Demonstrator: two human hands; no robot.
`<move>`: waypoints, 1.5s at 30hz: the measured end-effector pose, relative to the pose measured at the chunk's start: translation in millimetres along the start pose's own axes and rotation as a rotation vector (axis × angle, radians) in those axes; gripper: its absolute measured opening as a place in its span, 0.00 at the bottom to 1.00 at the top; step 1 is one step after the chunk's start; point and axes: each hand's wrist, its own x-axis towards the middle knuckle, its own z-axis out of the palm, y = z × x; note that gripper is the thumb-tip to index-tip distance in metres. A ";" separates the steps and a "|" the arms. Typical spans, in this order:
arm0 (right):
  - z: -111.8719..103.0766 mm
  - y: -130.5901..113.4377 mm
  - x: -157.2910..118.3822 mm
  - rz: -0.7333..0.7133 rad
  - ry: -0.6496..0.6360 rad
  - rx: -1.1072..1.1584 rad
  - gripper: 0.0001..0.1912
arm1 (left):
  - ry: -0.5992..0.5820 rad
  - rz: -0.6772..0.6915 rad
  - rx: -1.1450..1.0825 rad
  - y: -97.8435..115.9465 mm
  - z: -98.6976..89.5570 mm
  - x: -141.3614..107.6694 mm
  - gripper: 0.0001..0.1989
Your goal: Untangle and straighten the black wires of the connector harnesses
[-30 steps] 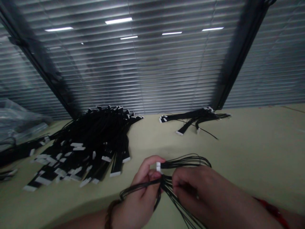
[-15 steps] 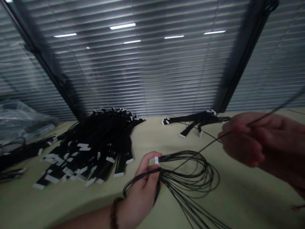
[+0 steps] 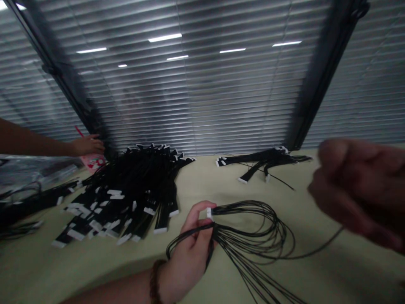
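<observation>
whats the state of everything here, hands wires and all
left hand, closed on the wires
black wire bundle, looped, fanning out below the hand
white connector, pinched in the left fingertips
right hand, raised, blurred, one wire trailing from it
cable pile, heaped loosely
co-worker's hand, reaching in beyond the pile

A person's right hand [image 3: 357, 194] has pulled well clear of the black wire bundle [image 3: 249, 240] and now hangs blurred at far right, a loose wire [image 3: 316, 249] sagging from it in a low curve. A co-worker's hand [image 3: 87, 145] has entered at far left beyond the cable pile [image 3: 133, 177], with a red pen [image 3: 79, 132] above a pink packet [image 3: 93, 161].
</observation>
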 end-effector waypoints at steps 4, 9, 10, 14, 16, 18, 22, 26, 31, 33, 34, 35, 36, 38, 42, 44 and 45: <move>47.3 -5.1 -9.4 -0.144 -0.233 -0.343 0.12 | -0.016 -0.079 -0.155 3.5 2.3 -3.3 0.16; 69.1 8.5 -20.3 -0.463 -0.030 -0.655 0.10 | -0.034 -0.098 -0.169 10.1 2.8 -8.6 0.18; 70.2 10.7 -21.6 -0.496 -0.021 -0.677 0.10 | -0.052 -0.086 -0.162 8.8 1.9 -9.3 0.17; 77.1 18.4 -23.3 -0.572 -0.026 -0.733 0.11 | -0.147 -0.019 -0.133 -3.0 -2.5 -12.1 0.11; 81.9 22.7 -22.4 -0.589 -0.046 -0.734 0.12 | -0.197 0.024 -0.127 -8.4 -4.0 -14.6 0.11; 85.6 26.6 -20.7 -0.593 -0.082 -0.736 0.12 | -0.202 0.028 -0.094 -11.1 -4.9 -17.7 0.12; 87.4 28.8 -18.6 -0.611 -0.118 -0.735 0.14 | -0.181 -0.052 -0.021 -11.6 -5.3 -22.7 0.14; 85.2 26.1 -22.3 -0.613 -0.107 -0.720 0.17 | -0.183 -0.049 -0.049 -13.2 -4.5 -23.3 0.14; 86.7 26.2 -23.8 -0.604 -0.091 -0.762 0.18 | -0.174 -0.050 0.017 -9.2 -3.9 -23.8 0.14; 88.6 27.4 -22.8 -0.629 -0.058 -0.797 0.18 | -0.187 -0.025 0.066 -5.9 -3.5 -25.0 0.14; 89.3 28.1 -22.5 -0.639 -0.054 -0.820 0.17 | -0.188 -0.006 0.082 -4.8 -3.3 -25.5 0.13; 89.9 28.8 -22.5 -0.653 -0.055 -0.843 0.17 | -0.184 0.019 0.088 -4.1 -3.1 -25.9 0.13; 90.2 29.5 -22.9 -0.672 -0.060 -0.863 0.17 | -0.179 0.039 0.087 -4.0 -2.9 -26.0 0.12; 90.5 30.6 -24.0 -0.683 -0.055 -0.884 0.16 | -0.181 0.070 0.071 -4.7 -2.8 -25.5 0.11; 92.3 32.2 -25.2 -0.668 0.008 -0.896 0.13 | -0.227 0.097 0.082 -5.2 -2.9 -23.0 0.10; 94.1 33.3 -25.1 -0.670 0.048 -0.932 0.12 | -0.230 0.125 0.070 -3.9 -2.4 -22.3 0.10; 95.0 33.9 -25.1 -0.675 0.066 -0.947 0.11 | -0.223 0.138 0.065 -2.9 -2.1 -22.4 0.10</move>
